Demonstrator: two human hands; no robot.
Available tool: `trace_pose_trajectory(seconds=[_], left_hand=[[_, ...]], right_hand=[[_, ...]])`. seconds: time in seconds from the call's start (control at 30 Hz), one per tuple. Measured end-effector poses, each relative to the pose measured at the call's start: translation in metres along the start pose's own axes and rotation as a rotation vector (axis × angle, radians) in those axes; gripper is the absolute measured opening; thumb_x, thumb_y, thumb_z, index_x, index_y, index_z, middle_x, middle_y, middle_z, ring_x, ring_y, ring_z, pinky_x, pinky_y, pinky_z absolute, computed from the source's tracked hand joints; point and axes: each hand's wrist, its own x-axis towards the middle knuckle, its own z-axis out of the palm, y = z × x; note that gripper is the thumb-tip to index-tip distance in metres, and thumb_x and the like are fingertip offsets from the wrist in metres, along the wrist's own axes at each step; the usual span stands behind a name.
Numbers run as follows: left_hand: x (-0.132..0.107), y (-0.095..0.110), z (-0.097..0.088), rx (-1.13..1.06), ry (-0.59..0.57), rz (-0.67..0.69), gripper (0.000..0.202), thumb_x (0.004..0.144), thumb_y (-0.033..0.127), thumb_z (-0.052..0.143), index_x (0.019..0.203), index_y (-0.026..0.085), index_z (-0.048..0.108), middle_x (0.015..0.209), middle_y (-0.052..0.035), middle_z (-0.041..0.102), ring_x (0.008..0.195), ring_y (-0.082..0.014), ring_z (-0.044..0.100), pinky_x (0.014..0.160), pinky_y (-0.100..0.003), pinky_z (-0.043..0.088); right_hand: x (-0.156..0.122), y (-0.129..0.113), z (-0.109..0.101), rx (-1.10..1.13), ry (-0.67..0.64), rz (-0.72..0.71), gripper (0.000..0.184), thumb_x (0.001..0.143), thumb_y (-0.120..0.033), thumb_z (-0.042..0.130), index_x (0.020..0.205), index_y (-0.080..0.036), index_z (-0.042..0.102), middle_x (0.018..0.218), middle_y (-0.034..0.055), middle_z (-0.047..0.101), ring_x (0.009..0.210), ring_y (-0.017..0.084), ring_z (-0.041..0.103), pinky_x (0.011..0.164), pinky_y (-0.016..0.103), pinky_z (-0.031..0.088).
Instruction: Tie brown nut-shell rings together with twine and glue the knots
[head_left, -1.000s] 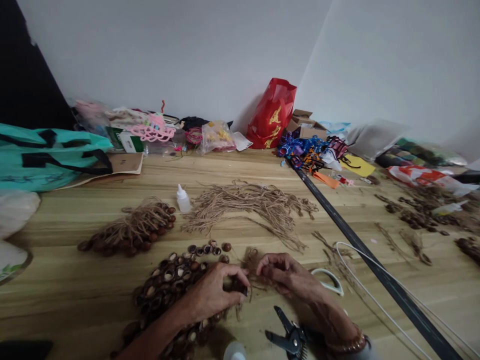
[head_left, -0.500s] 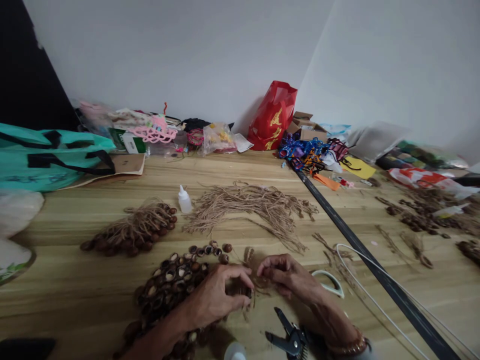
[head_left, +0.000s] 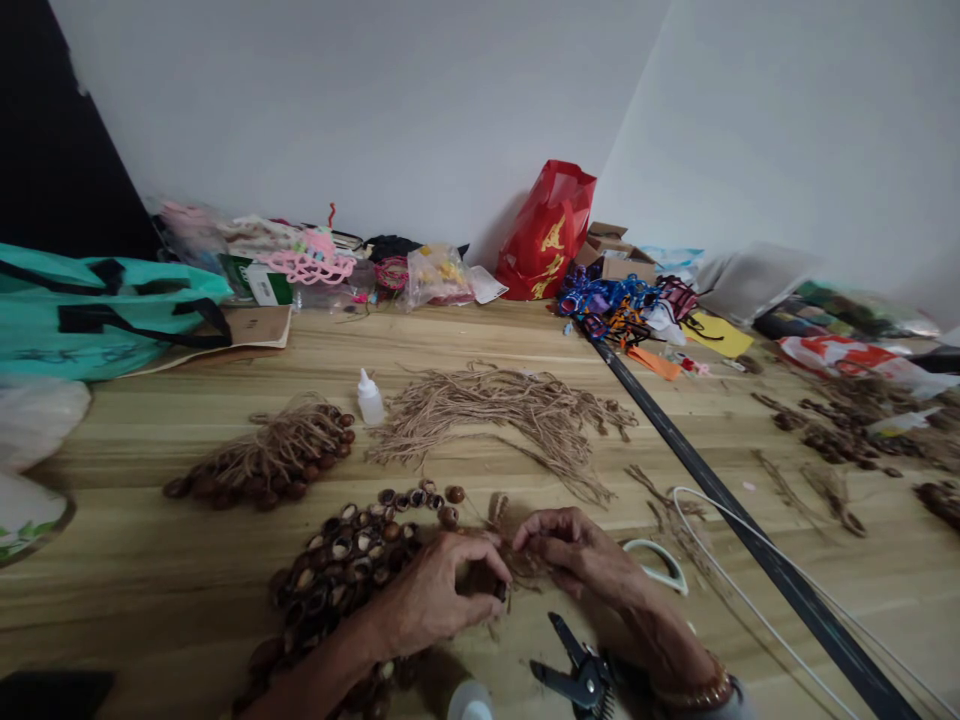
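My left hand is curled over a dark brown nut shell at the near middle of the wooden table, fingertips pinched on it. Close beside it, my right hand pinches a short piece of jute twine that runs to the shell; the two hands almost touch. A heap of hollow nut shells lies under and left of my left hand. Behind it lie a bundle of shells tied on twine and a loose spread of cut twine.
Black pliers and white-handled scissors lie by my right wrist. A small white glue bottle stands mid-table. A teal bag, a red bag and craft clutter line the back; a black bar crosses the right side.
My left fingers have closed a little tighter round the shell and my two hands have drawn slightly nearer each other. Everything else on the table stays as it was.
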Motion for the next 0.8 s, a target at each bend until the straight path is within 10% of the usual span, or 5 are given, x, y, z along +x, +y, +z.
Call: trace_pose_trajectory(seconds=[0.8], left_hand=[[0.002,-0.001,0.004,0.107,-0.133,0.181,0.025,0.065,0.009,0.068,0.087,0.023,0.072,0.098,-0.0006,0.071,0.103,-0.0201,0.060,0.096,-0.027,0.039]], right_hand=[[0.004,-0.002,-0.003,0.113,0.021,-0.064,0.034,0.074,-0.043,0.070,0.092,-0.014,0.065,0.077,0.0014,0.062,0.042,0.003,0.037,0.038,0.018,0.025]])
